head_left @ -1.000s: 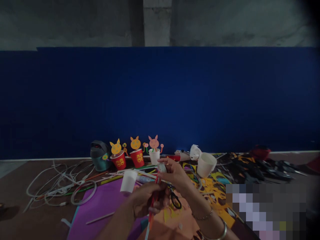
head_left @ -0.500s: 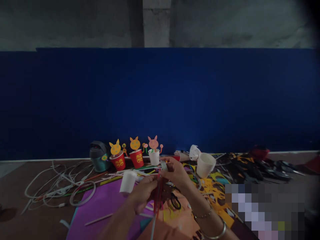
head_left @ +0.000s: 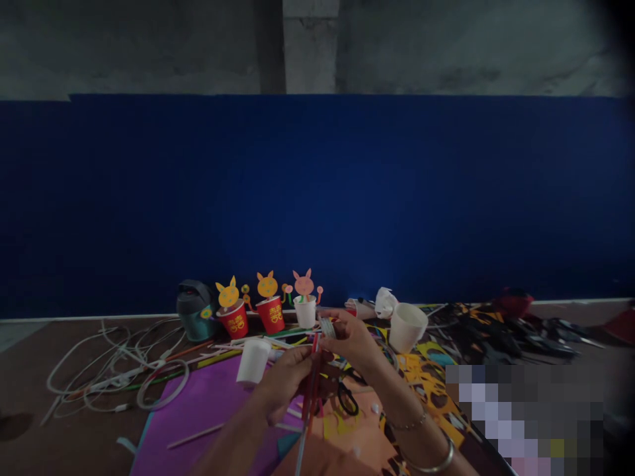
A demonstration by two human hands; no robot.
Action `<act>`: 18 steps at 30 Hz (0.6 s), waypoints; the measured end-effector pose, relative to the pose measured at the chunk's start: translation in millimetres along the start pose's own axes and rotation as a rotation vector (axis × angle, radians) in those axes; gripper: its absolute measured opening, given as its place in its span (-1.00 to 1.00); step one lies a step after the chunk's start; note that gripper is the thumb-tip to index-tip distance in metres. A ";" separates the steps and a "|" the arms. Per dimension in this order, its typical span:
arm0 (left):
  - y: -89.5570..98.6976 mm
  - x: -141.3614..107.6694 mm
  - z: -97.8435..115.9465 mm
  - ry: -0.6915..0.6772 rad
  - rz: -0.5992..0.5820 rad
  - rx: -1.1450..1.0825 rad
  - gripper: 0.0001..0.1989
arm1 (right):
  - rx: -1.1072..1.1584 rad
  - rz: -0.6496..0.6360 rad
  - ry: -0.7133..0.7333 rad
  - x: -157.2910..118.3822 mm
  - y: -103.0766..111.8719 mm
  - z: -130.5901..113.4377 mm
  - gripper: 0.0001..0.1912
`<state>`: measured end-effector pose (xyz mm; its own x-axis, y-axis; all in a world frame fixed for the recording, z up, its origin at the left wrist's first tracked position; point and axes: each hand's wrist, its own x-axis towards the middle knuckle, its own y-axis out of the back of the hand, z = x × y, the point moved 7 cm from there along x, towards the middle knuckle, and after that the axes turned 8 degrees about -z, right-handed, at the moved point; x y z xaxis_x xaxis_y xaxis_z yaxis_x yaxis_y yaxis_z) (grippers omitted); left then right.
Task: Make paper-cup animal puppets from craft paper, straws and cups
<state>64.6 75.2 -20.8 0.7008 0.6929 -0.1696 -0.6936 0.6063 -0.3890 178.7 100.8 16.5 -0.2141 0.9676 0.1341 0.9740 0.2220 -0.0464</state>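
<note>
Near the middle of the table, my left hand (head_left: pixel 286 378) is closed around red straws (head_left: pixel 312 383) that hang downward with a pale strip below them. My right hand (head_left: pixel 351 338) pinches a small roll of clear tape (head_left: pixel 327 327) at the straws' upper end. Black scissor handles (head_left: pixel 348 399) show under my right wrist. A white paper cup (head_left: pixel 253 362) lies tipped beside my left hand, on purple paper (head_left: pixel 203 403). Behind my hands stand two red cups (head_left: pixel 271 315) with yellow cat faces and a white cup (head_left: pixel 305 312) with a pink one.
White cables (head_left: pixel 119 370) coil at the left by a teal container (head_left: pixel 196 317). A larger white cup (head_left: pixel 407 327) stands right of my hands, near cut orange paper (head_left: pixel 421 380). Dark tools (head_left: pixel 536 337) lie farther right. A blue panel (head_left: pixel 317 198) rises behind the table.
My right hand has shifted slightly right and down with the tape roll, now tilted differently. My left hand keeps hold of the straws, almost unmoved.
</note>
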 end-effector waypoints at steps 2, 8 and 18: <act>-0.7 -0.7 0.6 -0.001 -0.002 0.000 -0.65 | -0.032 0.018 0.019 -1.5 -0.3 -2.2 -0.47; -4.0 -1.7 2.8 0.007 -0.011 0.029 -0.66 | -0.098 0.035 0.040 -4.4 -3.3 -7.6 -0.49; 9.4 -5.7 16.3 -0.025 0.113 0.053 -0.59 | -0.294 0.026 0.009 -5.9 10.6 -9.9 -0.73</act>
<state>51.3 83.3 -8.7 0.6134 0.7674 -0.1864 -0.7765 0.5430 -0.3197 191.1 96.3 25.0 -0.1893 0.9710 0.1457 0.9592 0.1512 0.2388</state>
